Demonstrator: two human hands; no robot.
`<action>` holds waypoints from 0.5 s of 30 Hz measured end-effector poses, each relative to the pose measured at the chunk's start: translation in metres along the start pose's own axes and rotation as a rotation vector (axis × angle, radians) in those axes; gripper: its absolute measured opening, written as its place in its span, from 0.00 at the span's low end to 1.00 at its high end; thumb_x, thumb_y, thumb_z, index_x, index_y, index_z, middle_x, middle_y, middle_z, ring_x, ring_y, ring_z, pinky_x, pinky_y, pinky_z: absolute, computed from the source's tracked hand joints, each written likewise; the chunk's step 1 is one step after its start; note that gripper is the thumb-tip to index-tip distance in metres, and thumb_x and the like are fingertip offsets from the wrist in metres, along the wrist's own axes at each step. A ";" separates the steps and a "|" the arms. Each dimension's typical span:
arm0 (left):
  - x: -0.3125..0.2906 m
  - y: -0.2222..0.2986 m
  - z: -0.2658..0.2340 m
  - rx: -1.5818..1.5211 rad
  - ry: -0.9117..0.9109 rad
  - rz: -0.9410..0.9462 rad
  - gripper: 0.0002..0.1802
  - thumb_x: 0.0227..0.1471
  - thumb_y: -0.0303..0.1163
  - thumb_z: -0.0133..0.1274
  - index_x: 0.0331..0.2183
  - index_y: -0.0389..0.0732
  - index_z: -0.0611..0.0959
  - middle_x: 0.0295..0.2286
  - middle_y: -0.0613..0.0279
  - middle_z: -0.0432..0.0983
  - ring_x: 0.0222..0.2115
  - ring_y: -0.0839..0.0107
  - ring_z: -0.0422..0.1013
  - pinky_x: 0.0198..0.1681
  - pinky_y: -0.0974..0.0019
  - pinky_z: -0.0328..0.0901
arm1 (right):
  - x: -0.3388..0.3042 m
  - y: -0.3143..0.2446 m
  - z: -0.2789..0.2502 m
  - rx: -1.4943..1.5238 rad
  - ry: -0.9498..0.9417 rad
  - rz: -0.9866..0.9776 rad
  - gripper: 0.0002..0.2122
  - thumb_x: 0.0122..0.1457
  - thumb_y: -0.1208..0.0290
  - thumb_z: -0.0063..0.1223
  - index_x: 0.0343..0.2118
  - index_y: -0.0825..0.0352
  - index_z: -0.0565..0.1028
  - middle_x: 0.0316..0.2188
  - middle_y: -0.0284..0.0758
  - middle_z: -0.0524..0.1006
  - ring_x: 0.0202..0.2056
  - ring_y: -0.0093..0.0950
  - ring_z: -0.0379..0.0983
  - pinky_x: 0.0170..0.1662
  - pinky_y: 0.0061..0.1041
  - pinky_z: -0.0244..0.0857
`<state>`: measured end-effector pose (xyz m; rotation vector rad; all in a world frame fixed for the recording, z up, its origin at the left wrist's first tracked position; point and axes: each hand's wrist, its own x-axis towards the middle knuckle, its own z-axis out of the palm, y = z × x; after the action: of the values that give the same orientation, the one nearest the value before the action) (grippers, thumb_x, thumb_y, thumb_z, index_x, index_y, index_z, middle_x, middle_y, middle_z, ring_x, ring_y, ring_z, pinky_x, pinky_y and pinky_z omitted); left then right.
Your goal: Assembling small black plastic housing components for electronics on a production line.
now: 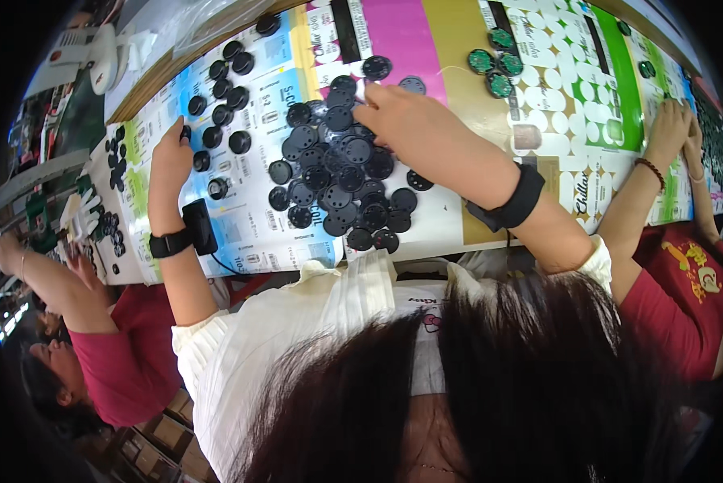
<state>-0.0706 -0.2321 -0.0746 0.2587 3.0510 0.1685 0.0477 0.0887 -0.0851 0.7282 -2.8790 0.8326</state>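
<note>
My left hand [170, 165] is closed at the left of the table, and a black round piece [186, 133] shows at its fingertips. Several upright black caps [239, 142] are spread just to the right of that hand. In the middle lies a heap of flat black plastic discs [337, 173] with small holes. At the heap's upper right edge, my right hand [397, 117] has its fingers drawn together. What those fingers hold, if anything, is hidden. A loose black disc [377, 67] rests just beyond them.
Printed sheets in blue, magenta, gold and green cover the table [450, 48]. Green-and-black round parts [500, 63] form a small group at the far right. Co-workers' hands [671, 129] work at the right, and another person's arm [55, 282] is at the left. A wooden ledge [184, 56] borders the far side.
</note>
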 end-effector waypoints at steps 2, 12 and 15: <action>-0.001 0.044 -0.015 -0.039 -0.024 0.048 0.19 0.45 0.24 0.40 0.43 0.38 0.71 0.38 0.46 0.68 0.38 0.52 0.66 0.41 0.61 0.60 | -0.002 0.004 -0.001 -0.028 0.019 -0.030 0.12 0.41 0.81 0.47 0.32 0.69 0.69 0.30 0.38 0.66 0.35 0.34 0.65 0.35 0.27 0.62; 0.037 0.269 -0.012 -0.205 -0.068 0.777 0.12 0.38 0.33 0.48 0.28 0.38 0.78 0.22 0.49 0.73 0.26 0.55 0.70 0.30 0.60 0.65 | -0.027 0.034 -0.030 -0.063 0.355 0.171 0.10 0.39 0.85 0.44 0.28 0.73 0.68 0.26 0.44 0.68 0.28 0.41 0.67 0.32 0.31 0.63; 0.034 0.302 0.012 -0.337 -0.174 0.801 0.13 0.37 0.35 0.52 0.29 0.41 0.78 0.25 0.52 0.73 0.29 0.57 0.69 0.32 0.60 0.64 | -0.061 0.027 -0.063 0.128 0.461 0.359 0.12 0.47 0.86 0.40 0.35 0.68 0.69 0.28 0.37 0.67 0.26 0.28 0.68 0.29 0.21 0.61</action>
<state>-0.0540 0.0713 -0.0542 1.3511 2.5079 0.6443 0.0846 0.1671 -0.0554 0.0037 -2.5757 1.0631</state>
